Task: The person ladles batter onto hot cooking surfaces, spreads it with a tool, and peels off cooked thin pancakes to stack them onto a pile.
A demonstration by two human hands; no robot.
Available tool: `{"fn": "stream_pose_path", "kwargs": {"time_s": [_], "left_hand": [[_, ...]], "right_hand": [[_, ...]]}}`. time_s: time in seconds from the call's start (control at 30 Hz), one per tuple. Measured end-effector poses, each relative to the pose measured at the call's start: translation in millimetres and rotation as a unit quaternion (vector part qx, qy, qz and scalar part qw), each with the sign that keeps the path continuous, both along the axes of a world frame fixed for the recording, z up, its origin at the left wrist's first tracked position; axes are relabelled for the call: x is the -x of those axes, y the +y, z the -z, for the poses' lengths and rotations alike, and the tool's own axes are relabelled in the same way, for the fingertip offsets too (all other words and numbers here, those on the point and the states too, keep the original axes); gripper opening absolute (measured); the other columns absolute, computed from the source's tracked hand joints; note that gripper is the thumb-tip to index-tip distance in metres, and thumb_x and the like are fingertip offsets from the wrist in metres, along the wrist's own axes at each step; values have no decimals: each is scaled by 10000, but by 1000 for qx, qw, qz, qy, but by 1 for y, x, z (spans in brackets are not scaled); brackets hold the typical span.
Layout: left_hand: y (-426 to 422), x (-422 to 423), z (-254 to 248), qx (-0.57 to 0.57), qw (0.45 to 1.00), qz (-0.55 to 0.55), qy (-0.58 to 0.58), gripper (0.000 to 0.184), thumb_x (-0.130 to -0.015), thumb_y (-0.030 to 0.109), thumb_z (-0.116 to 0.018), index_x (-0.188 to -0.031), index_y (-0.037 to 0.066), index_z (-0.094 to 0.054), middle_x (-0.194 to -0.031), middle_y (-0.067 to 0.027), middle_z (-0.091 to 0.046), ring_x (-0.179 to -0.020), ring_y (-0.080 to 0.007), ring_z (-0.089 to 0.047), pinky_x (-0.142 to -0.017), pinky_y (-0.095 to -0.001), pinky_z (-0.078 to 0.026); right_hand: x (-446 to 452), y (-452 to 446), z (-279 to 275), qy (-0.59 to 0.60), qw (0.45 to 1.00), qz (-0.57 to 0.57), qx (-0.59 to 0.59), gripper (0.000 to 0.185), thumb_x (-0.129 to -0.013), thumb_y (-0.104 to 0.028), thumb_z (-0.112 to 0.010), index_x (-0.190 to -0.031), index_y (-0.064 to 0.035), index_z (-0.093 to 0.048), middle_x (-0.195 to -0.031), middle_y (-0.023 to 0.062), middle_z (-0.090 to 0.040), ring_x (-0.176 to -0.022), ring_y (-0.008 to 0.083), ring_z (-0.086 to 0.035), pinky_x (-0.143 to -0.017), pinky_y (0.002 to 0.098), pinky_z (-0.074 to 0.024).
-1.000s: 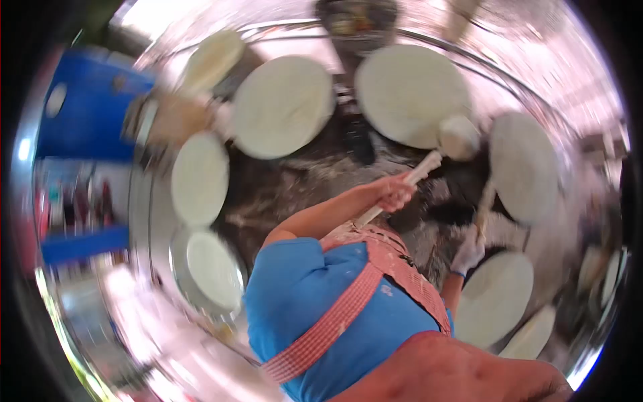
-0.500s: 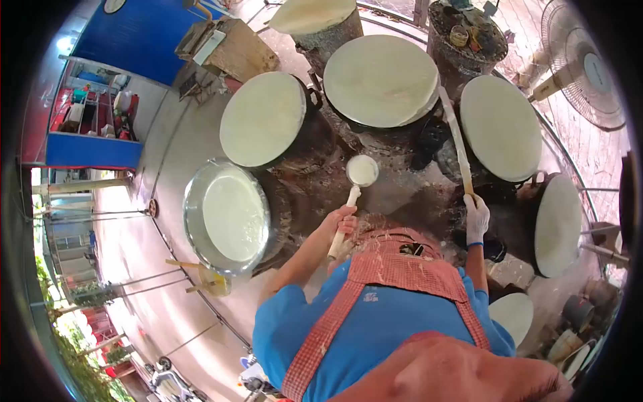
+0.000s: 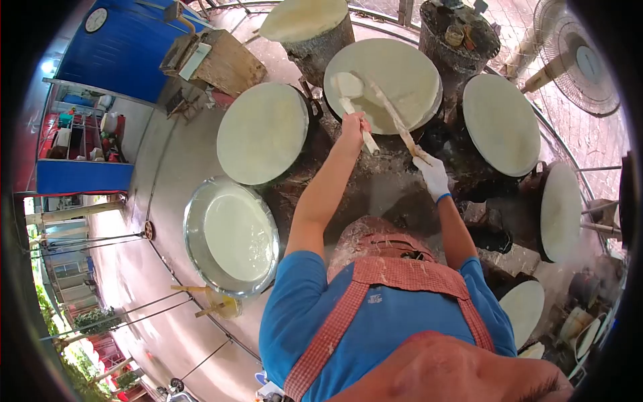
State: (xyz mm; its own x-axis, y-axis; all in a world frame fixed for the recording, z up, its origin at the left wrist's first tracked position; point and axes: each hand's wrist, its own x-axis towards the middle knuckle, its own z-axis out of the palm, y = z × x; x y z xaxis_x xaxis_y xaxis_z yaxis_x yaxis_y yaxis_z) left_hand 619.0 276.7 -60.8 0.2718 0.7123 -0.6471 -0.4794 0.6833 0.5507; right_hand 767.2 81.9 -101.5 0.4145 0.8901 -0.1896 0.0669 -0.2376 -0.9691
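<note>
The left hand (image 3: 353,126), its grip closed round a ladle (image 3: 349,85), hides part of the handle. The gloved right hand (image 3: 432,175) has its grip closed on a stick (image 3: 390,110); whether its tip touches the ladle is unclear. Half a second ago the ladle was nearer the body; now both tools reach over a wide pot (image 3: 440,94) of pale contents.

one head-worn camera gives the only view, wide and rounded, looking steeply down and forward: the wearer's chest (image 3: 408,315) looms close at lower centre, hands (image 3: 432,175) beyond it, a clock (image 3: 96,20) far at upper left.
</note>
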Motion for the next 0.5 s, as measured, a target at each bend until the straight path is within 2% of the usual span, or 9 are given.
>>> {"fn": "stream_pose_path", "kwargs": {"time_s": [0.07, 0.1, 0.13, 0.2, 0.23, 0.27, 0.33, 0.4, 0.5], "left_hand": [[2, 6, 10, 2, 1000, -17, 6, 183, -806, 0, -436, -818, 113, -292, -507, 20, -278, -337, -104, -297, -316, -247, -267], [3, 14, 17, -4, 1000, -7, -21, 208, -796, 0, -439, -856, 114, -275, -519, -12, -296, -345, -119, -300, -316, -266, -274], [4, 21, 22, -9, 999, 4, -48, 242, -786, 1, -442, -894, 114, -257, -531, -43, -315, -352, -135, -303, -317, -284, -280], [5, 36, 22, -2, 998, 23, -57, 211, -801, 17, -427, -886, 116, -262, -515, -31, -301, -353, -132, -304, -316, -287, -281], [6, 44, 20, -3, 994, 37, -99, 179, -812, 33, -415, -875, 114, -268, -505, -23, -295, -350, -131, -303, -315, -285, -282], [5, 50, 18, -5, 989, 52, -142, 148, -823, 49, -403, -863, 112, -275, -495, -15, -290, -347, -130, -303, -315, -284, -284], [2, 54, 18, 25, 992, 20, -126, 105, -838, 76, -383, -822, 108, -285, -480, 0, -283, -343, -119, -302, -315, -273, -280], [1, 62, 23, -46, 983, 67, -164, 117, -841, 86, -383, -780, 106, -285, -470, 13, -282, -346, -109, -312, -321, -265, -278], [3, 74, 16, 8, 981, 58, -186, 168, -819, 78, -428, -751, 115, -279, -470, 23, -289, -346, -105, -320, -332, -250, -291]], "right_hand": [[9, 5, -4, -88, 991, -55, 82, 428, -801, -130, -581, -1194, 8, -483, -1171, 110, -547, -1094, 135, -492, -936, 237, -336], [16, 5, 2, -194, 977, -56, 73, 355, -812, -205, -569, -1131, -51, -557, -1012, 143, -622, -933, 195, -600, -813, 288, -441], [18, 6, -9, -194, 977, -55, 75, 355, -812, -205, -569, -1131, -51, -557, -1012, 143, -622, -933, 195, -600, -813, 288, -441], [21, 6, -36, -466, 865, -64, 178, 255, -808, -320, -525, -942, -129, -629, -695, 181, -605, -655, 345, -587, -605, 415, -467], [18, 8, -33, -508, 855, -31, 98, 241, -810, -344, -522, -888, -140, -623, -611, 148, -584, -561, 331, -573, -542, 457, -446], [14, 10, -31, -449, 879, -35, 159, 269, -808, -350, -521, -928, -133, -625, -680, 173, -600, -634, 343, -585, -586, 440, -456], [30, 14, -28, -404, 909, 3, 104, 299, -809, -359, -514, -965, -127, -620, -747, 192, -603, -712, 355, -584, -631, 431, -457], [42, 21, -2, -337, 937, -47, 84, 324, -807, -370, -514, -991, -122, -613, -815, 191, -605, -782, 356, -576, -672, 420, -454], [36, 23, -31, -385, 909, -40, 155, 338, -804, -378, -519, -997, -115, -610, -832, 171, -611, -788, 347, -576, -688, 418, -455]]}}
